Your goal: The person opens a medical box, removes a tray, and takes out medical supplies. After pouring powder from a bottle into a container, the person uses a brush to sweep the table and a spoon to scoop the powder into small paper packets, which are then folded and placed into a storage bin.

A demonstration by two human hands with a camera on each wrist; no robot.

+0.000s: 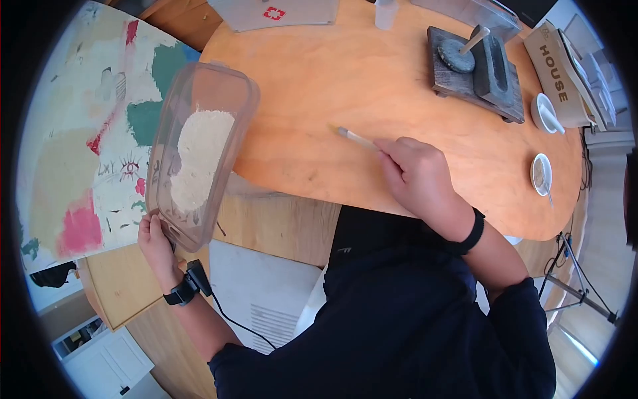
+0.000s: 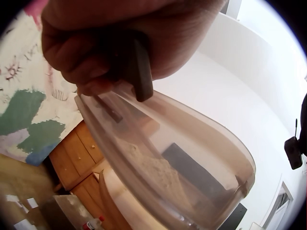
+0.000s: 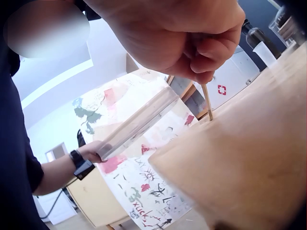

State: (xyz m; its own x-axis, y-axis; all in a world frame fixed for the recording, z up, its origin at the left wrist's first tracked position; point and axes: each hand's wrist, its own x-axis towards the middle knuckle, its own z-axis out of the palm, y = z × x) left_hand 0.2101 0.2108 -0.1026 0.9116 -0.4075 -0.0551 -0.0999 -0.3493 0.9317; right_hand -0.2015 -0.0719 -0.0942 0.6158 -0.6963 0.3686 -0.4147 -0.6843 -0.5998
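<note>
Your hands are apart. Your left hand (image 1: 158,247) grips the see-through tub (image 1: 248,100) of pale powder (image 1: 203,146) at 10 o'clock. Your right hand (image 1: 420,171) pinches the brush (image 1: 359,138) near 12 o'clock, its tip down on the table (image 1: 299,156).

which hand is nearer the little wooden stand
Right. The right hand, with the brush, is in front and left of the stand; the left hand grips the tub, much farther left.

Your head view is bright and evenly lit, edges bowed inside a black ring; the left wrist view shows a darkened hand (image 2: 120,38) against glaring white, slightly soft throughout.
</note>
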